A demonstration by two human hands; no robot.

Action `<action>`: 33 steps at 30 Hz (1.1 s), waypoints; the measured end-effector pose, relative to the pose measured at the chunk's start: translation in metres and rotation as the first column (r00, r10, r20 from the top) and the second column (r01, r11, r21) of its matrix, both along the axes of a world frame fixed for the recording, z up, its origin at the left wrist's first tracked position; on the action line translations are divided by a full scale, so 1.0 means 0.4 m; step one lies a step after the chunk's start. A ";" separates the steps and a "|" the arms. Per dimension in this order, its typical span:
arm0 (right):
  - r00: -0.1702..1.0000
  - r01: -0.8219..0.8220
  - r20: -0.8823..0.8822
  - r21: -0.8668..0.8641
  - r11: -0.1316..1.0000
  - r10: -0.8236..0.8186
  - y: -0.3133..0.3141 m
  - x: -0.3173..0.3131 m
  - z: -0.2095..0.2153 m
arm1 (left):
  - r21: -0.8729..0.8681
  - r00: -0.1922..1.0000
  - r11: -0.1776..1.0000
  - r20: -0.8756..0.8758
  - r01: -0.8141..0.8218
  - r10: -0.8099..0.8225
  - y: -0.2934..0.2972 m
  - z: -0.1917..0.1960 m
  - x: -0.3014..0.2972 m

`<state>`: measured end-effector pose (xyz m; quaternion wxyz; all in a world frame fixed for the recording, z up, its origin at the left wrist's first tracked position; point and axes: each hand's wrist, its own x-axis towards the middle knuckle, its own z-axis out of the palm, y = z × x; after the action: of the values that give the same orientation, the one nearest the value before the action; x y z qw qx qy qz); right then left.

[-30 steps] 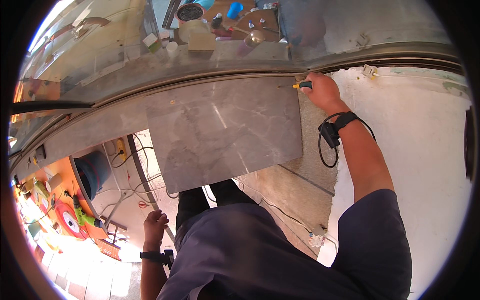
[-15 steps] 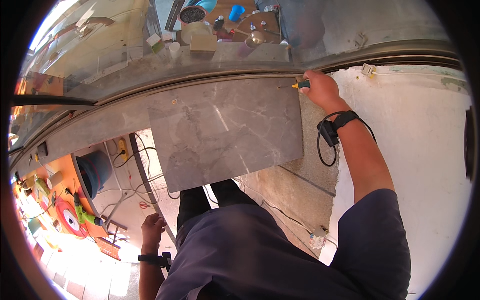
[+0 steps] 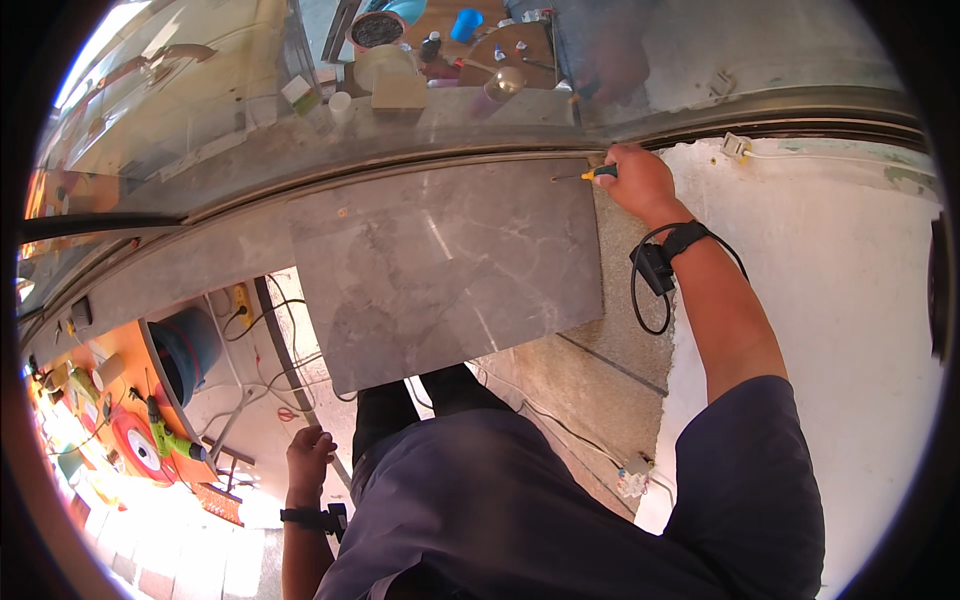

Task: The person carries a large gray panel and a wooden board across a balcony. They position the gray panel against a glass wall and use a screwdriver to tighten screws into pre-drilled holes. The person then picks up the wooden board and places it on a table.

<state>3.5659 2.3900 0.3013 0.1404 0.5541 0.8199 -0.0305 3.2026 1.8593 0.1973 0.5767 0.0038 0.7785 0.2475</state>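
Observation:
My right hand [image 3: 640, 183] is closed around the green and yellow handle of a screwdriver [image 3: 596, 174]. Its thin shaft points left, the tip at a small spot near the far right corner of a grey marble-patterned slab [image 3: 450, 270]. What that spot is, the view is too small to tell. The slab lies in front of me, its far edge along a metal window track. Down at my left side hangs my left hand [image 3: 311, 458], its fingers curled closed over the floor; anything inside them is hidden. Both wrists wear black straps, the right one with a looped cable.
Beyond the window track stands glass [image 3: 740, 60], with a blue cup [image 3: 466, 24] and other items behind it. At left, an orange table [image 3: 120, 390] carries a green power drill [image 3: 172, 436]. Cables [image 3: 565, 428] trail over the floor. A white wall surface [image 3: 800, 300] lies right.
The screwdriver handle has turned slightly in my right hand, and more of its shaft shows. The whole view has shifted a little. My left hand stays low and curled.

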 end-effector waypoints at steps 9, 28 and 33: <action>0.992 0.122 0.030 -0.042 0.992 -0.121 0.012 -0.002 0.001 | -0.006 1.000 1.000 0.010 0.009 -0.009 0.008 -0.006 -0.015; 1.000 0.002 -0.018 0.056 0.998 -0.001 -0.006 0.041 0.000 | -0.016 0.999 0.999 -0.011 0.045 -0.045 -0.001 0.002 -0.042; 0.979 -0.168 0.121 0.025 0.985 0.164 0.000 -0.003 0.011 | -0.024 0.998 0.998 -0.015 0.058 -0.059 0.005 0.000 -0.048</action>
<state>3.5649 2.3902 0.3055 0.1811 0.4870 0.8539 0.0289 3.1833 1.8613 0.1972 0.5777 0.0217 0.7854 0.2213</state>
